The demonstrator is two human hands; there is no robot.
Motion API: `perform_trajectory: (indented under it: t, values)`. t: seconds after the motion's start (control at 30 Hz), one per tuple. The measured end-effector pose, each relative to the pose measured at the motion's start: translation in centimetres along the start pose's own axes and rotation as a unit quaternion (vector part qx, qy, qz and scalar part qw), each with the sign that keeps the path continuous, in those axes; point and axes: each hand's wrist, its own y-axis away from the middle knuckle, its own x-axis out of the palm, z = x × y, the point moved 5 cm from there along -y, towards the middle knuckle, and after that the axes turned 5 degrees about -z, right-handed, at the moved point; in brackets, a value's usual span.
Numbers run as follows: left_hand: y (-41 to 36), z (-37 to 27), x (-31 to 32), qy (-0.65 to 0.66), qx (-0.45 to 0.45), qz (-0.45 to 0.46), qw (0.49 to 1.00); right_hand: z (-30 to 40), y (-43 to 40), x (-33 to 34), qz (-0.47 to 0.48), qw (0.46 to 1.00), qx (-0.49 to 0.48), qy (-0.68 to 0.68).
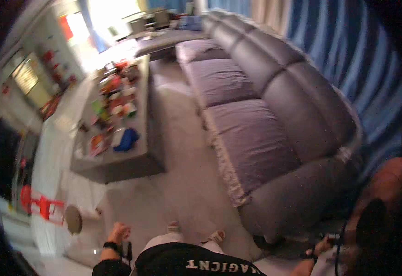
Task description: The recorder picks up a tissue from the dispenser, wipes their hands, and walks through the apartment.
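My left hand (119,231) hangs low at the left of my body, over the floor. Its fingers are loosely curled and a little apart, and I see nothing in them. A dark band circles that wrist. At the lower right, my right hand (322,245) is beside the near end of the grey sofa (290,196). A small dark object with a pale top (333,236) shows at its fingers; blur hides whether the hand grips it. Before me is a long coffee table (135,161), with a blue item (127,139) near its close end.
Bottles, packets and other clutter (118,96) crowd the table's far part. A red plastic stool (47,208) and a round brown-topped seat (73,219) stand at left. Tiled floor (183,148) runs between table and sofa. Blue curtains (346,62) hang behind the sofa.
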Motion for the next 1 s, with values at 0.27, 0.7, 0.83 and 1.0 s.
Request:
perform_trajectory:
  t: [0.27,0.7,0.83,1.0]
  values:
    - [4.3,1.5,3.6,-0.055,-0.084,-0.098,0.99,-5.1,-3.4,5.5,0.038,0.995,0.035,0.088]
    - [0.1,10.1,-1.1,0.031,-0.111,-0.108,0.987,-5.4,2.8,6.7,0.015,0.99,0.001,0.138]
    - [-1.0,12.8,-4.4,0.064,-0.095,-0.134,0.984,-4.4,8.7,8.2,0.03,0.991,-0.039,0.127]
    - [-2.6,19.7,-10.9,0.108,-0.115,-0.179,0.971,-5.4,22.8,18.3,0.325,0.94,0.004,0.103]
